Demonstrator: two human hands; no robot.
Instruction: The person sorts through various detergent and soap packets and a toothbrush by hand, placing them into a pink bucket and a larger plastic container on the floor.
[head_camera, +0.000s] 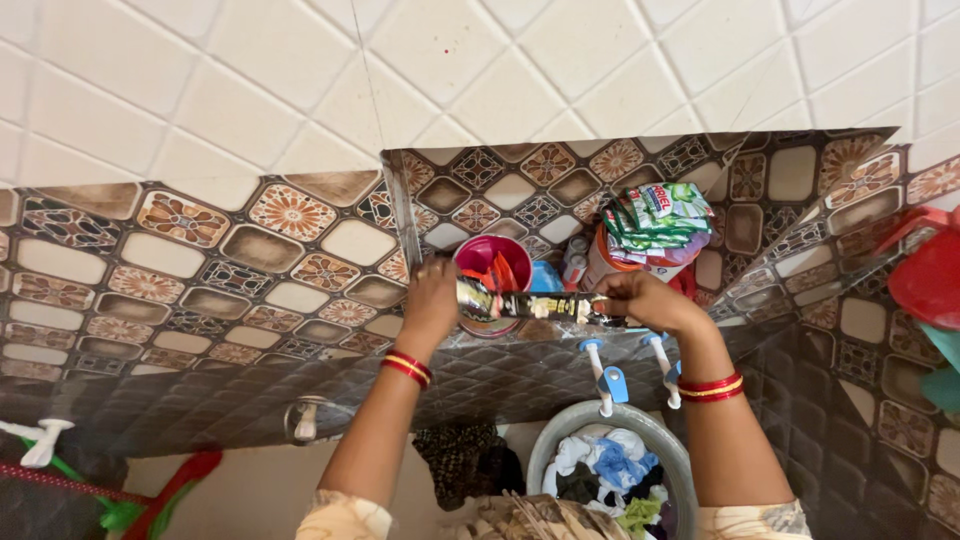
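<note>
Both arms reach up to frame centre; left hand (432, 300) and right hand (640, 298) each grip closed on one end of a sachet strip (535, 306) before the pink cup (492, 265).

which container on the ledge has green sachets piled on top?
The white tub with the orange rim, right of the pink cup. Green sachets sit heaped on it; the pink cup holds only red items.

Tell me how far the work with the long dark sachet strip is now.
Done: mixed clothes lie in the grey round tub. In hand: left hand and right hand hold the long dark sachet strip stretched between them. Left: no sachet looks torn off yet.
</note>
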